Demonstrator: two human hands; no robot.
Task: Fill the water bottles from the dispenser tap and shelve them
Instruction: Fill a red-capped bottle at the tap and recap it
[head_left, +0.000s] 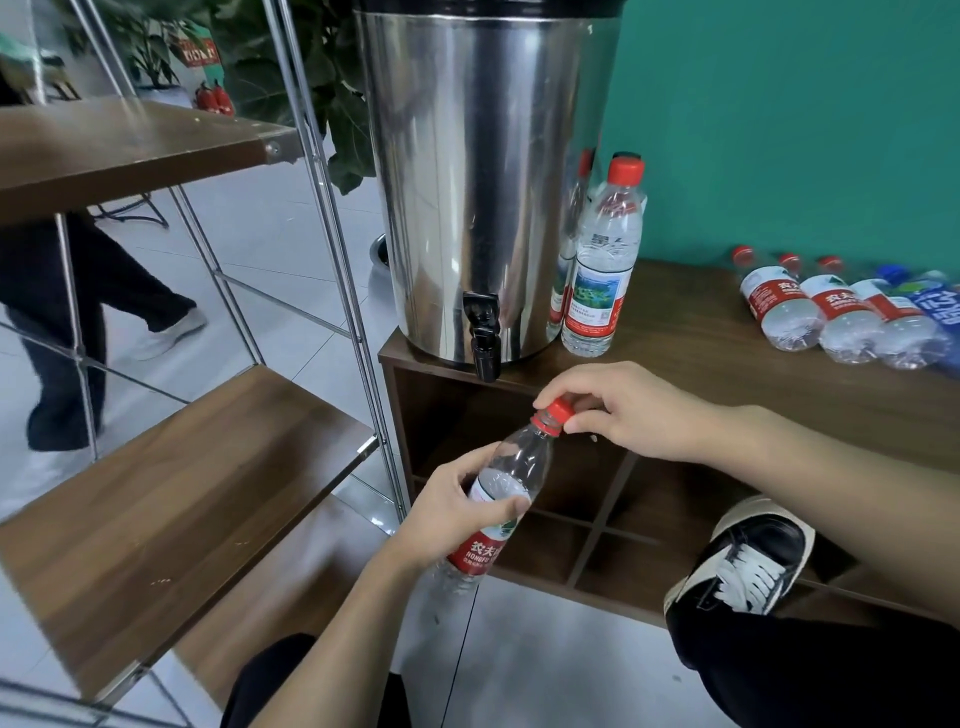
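At frame centre, below the black tap (484, 332) of the steel dispenser (483, 176), the left hand (457, 512) grips a clear red-labelled plastic bottle (501, 493) while the right hand (618, 410) pinches its red cap (558, 413). Four bottles (841, 312) lying at right likely await filling; the wooden shelves (171, 493) at left hold none.

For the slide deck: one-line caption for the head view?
Left hand holds bottle; right hand pinches its red cap below dispenser tap.

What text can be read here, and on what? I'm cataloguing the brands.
"农夫" above "NONGFU": red label of the held bottle.
"农夫": red labels of the lying bottles, partly readable.
White characters on the blue-labelled bottle: blurred.
Print on the standing bottle: too small.
Red sign behind the shelf: blurred.
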